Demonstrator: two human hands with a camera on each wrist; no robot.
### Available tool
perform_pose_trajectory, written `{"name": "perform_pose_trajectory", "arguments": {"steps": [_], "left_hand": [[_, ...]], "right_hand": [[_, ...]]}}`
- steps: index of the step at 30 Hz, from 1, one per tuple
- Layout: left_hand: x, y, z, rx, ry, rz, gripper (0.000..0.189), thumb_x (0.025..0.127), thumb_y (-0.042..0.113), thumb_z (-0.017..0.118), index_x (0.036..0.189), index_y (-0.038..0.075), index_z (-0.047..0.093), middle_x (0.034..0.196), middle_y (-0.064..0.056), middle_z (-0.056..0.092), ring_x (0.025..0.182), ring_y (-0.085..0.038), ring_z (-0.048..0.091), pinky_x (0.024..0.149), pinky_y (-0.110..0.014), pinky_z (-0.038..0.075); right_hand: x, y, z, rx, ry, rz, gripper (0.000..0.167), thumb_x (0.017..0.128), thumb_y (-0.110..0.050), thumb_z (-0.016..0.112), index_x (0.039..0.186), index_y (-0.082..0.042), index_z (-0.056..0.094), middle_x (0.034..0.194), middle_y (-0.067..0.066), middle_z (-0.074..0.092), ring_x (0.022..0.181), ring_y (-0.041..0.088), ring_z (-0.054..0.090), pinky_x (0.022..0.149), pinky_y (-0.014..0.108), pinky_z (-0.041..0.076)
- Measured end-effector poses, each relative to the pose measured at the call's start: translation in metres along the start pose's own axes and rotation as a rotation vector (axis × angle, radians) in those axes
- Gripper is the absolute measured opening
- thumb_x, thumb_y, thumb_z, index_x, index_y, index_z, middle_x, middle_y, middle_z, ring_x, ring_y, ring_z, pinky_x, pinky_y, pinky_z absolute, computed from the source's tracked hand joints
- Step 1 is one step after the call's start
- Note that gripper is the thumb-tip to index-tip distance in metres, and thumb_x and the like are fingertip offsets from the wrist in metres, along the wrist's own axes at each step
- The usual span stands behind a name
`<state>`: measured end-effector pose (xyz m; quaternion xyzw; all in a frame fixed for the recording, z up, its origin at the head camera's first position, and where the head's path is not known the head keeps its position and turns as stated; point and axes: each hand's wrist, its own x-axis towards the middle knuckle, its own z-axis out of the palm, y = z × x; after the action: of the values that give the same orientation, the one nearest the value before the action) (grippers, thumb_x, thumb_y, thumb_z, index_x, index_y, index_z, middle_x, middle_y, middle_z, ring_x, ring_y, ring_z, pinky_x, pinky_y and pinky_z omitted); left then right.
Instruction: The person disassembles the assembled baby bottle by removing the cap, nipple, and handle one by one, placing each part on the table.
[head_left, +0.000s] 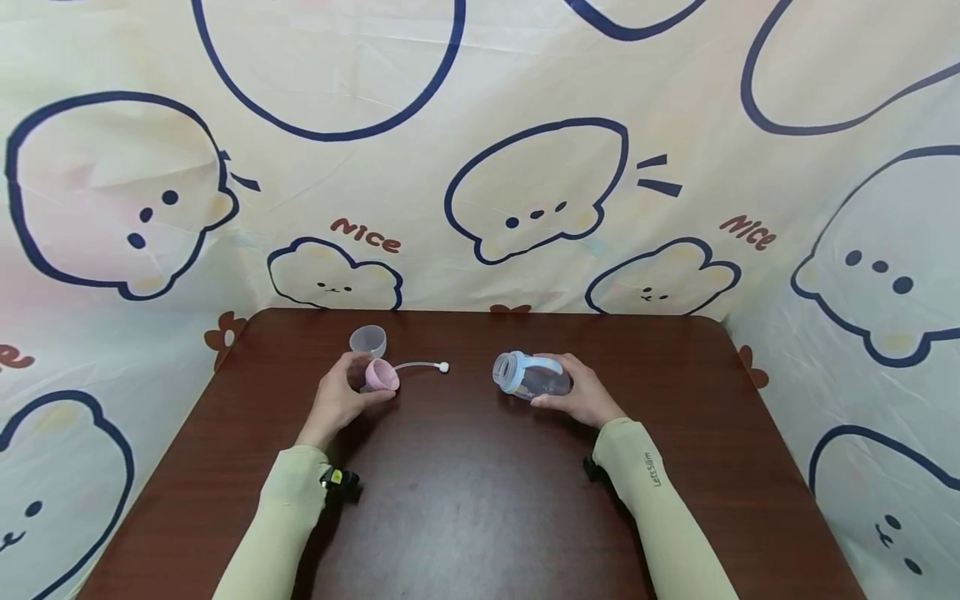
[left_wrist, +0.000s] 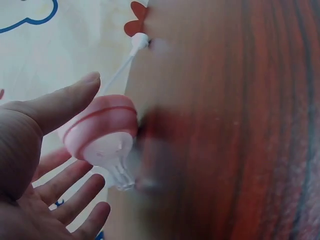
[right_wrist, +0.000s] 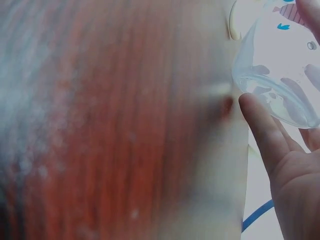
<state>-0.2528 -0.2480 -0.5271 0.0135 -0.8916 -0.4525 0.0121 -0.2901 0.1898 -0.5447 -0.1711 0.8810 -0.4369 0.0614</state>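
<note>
In the head view, my left hand [head_left: 341, 400] pinches the pink collar [head_left: 382, 375] of a baby bottle nipple between thumb and fingers. A thin white straw [head_left: 420, 364] with a white weighted end runs out of the collar to the right. The left wrist view shows the clear nipple [left_wrist: 112, 155] pointing down, with the other fingers spread beneath. My right hand [head_left: 581, 392] grips a clear baby bottle [head_left: 543, 382] by its lower body. The bottle is tilted, its uncapped mouth facing left, with a light blue collar and handle. Its printed base [right_wrist: 280, 85] fills the right wrist view's corner.
A translucent domed cap [head_left: 368, 338] stands on the table just behind my left hand. The dark brown wooden table [head_left: 465, 500] reaches back to a cloth backdrop [head_left: 525, 75] with cartoon outlines, which also hangs at both sides.
</note>
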Motion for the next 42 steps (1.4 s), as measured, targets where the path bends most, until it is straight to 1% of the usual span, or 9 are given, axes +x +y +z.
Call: {"name": "perform_pose_trajectory", "arguments": {"steps": [5,9,13,17,20,26,31,37,42], "left_hand": [[-0.001,0.01,-0.002,0.096,0.072,0.069,0.094,0.075,0.029,0.095,0.151,0.011,0.043,0.145,-0.021,0.05,0.133,-0.04,0.047,0.111,-0.063,0.041],[-0.002,0.024,0.001,0.143,0.094,0.147,0.09,0.075,0.031,0.095,0.149,0.012,0.047,0.142,-0.02,0.054,0.131,-0.04,0.048,0.107,-0.064,0.043],[-0.001,0.042,0.01,0.178,0.075,0.249,0.083,0.08,0.032,0.092,0.149,0.014,0.05,0.142,-0.016,0.057,0.13,-0.037,0.05,0.107,-0.062,0.044],[-0.001,0.058,0.026,0.243,0.018,0.366,0.079,0.085,0.033,0.087,0.152,0.02,0.048,0.144,-0.011,0.056,0.126,-0.034,0.054,0.105,-0.06,0.046],[-0.002,0.068,0.038,0.24,-0.034,0.411,0.078,0.086,0.032,0.086,0.153,0.022,0.047,0.145,-0.009,0.056,0.127,-0.031,0.054,0.105,-0.057,0.047],[-0.004,0.083,0.057,0.201,-0.127,0.406,0.081,0.085,0.034,0.087,0.154,0.025,0.047,0.149,-0.005,0.053,0.136,-0.027,0.05,0.109,-0.053,0.048],[0.001,0.094,0.077,0.189,-0.204,0.409,0.085,0.085,0.037,0.087,0.157,0.029,0.043,0.154,-0.001,0.049,0.142,-0.026,0.048,0.114,-0.053,0.045],[0.006,0.103,0.103,0.169,-0.247,0.425,0.086,0.083,0.039,0.088,0.156,0.027,0.045,0.153,0.0,0.05,0.143,-0.024,0.048,0.114,-0.054,0.044],[0.009,0.11,0.118,0.162,-0.264,0.445,0.086,0.083,0.04,0.088,0.156,0.03,0.043,0.153,0.002,0.05,0.142,-0.021,0.049,0.115,-0.051,0.043]], "right_hand": [[0.0,0.001,0.001,-0.002,-0.001,-0.015,0.079,0.077,-0.045,0.092,0.145,-0.032,0.055,0.132,0.002,0.059,0.116,0.025,0.056,0.102,0.049,0.047],[0.001,0.001,0.001,0.006,-0.004,-0.027,0.078,0.077,-0.046,0.092,0.145,-0.034,0.056,0.132,0.002,0.059,0.116,0.025,0.056,0.102,0.049,0.048],[0.003,0.001,0.0,0.003,0.002,-0.022,0.077,0.076,-0.045,0.092,0.144,-0.036,0.056,0.131,0.001,0.059,0.116,0.025,0.056,0.101,0.049,0.048],[0.003,0.001,-0.001,-0.002,-0.001,-0.013,0.077,0.076,-0.045,0.092,0.143,-0.036,0.056,0.131,0.001,0.059,0.116,0.025,0.056,0.101,0.049,0.048],[0.003,0.0,-0.001,-0.005,-0.006,-0.011,0.077,0.076,-0.046,0.092,0.144,-0.035,0.056,0.133,0.001,0.059,0.116,0.025,0.056,0.101,0.048,0.048],[0.002,0.001,0.001,-0.016,0.0,-0.011,0.078,0.076,-0.046,0.092,0.144,-0.035,0.056,0.133,0.002,0.059,0.116,0.025,0.056,0.101,0.049,0.047],[0.002,0.001,0.001,-0.031,0.006,-0.024,0.077,0.077,-0.045,0.092,0.144,-0.035,0.056,0.134,0.001,0.059,0.115,0.024,0.057,0.1,0.047,0.047],[0.001,0.0,0.001,-0.022,0.002,-0.022,0.078,0.077,-0.045,0.092,0.146,-0.034,0.055,0.137,0.002,0.058,0.116,0.025,0.056,0.1,0.049,0.047],[0.0,0.0,0.0,-0.029,0.001,-0.019,0.08,0.077,-0.045,0.091,0.147,-0.033,0.055,0.137,0.003,0.058,0.117,0.025,0.056,0.102,0.05,0.047]]}}
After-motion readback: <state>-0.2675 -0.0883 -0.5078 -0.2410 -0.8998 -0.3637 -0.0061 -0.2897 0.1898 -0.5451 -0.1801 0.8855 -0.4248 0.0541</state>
